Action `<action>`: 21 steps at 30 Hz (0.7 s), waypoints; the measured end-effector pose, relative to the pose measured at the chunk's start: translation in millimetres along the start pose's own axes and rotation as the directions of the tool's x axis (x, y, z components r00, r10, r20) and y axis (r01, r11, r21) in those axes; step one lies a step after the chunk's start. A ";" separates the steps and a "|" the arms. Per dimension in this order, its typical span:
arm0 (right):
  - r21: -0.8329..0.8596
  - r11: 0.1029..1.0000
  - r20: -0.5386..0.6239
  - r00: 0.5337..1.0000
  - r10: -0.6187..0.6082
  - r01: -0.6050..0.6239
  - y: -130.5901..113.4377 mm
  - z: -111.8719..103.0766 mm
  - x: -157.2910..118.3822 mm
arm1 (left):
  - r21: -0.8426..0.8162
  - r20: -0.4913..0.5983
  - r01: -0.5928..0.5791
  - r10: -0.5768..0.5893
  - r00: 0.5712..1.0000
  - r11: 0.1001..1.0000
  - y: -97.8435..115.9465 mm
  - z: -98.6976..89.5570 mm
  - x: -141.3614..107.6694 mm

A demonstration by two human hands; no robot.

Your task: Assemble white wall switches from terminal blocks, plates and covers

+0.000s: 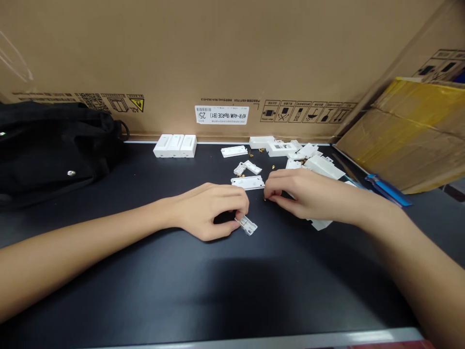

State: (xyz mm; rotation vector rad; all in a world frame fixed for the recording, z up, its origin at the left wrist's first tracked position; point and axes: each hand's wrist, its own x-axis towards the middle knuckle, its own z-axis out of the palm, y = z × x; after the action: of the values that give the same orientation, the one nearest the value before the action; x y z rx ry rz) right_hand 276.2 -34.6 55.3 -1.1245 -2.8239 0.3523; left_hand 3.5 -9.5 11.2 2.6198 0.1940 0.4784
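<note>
My left hand (pixel 214 208) pinches a small white plastic switch part (pixel 249 226) between thumb and fingers, its ribbed inner side facing up. To the right, the fingertips of my right hand (pixel 290 191) are pinched together low over the table. A tiny brass-coloured piece (pixel 265 198) shows at those fingertips. Just beyond both hands lies a long white plastic strip (pixel 248 182). Two small white parts (pixel 251 167) rest behind it, with tiny brass pieces beside them. Further back is another white strip (pixel 234 151).
Three joined white switches (pixel 175 146) stand at the back left, near a black bag (pixel 54 145). White housings and covers (pixel 323 166) are heaped at the back right. A blue-handled tool (pixel 388 190) lies beside a taped carton (pixel 410 135). A large cardboard box (pixel 232 58) walls the back.
</note>
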 end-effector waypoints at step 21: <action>0.144 0.990 0.053 0.999 -0.007 -0.001 -16.3 -3.3 0.0 | 0.090 0.018 -0.031 0.029 0.999 0.995 -3.6 4.0 0.6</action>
State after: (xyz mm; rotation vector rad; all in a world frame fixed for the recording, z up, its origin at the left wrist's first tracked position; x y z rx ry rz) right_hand 265.8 -45.4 62.5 -1.0975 -2.7911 0.5842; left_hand 5.4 -7.8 6.4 2.7172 0.1747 0.4687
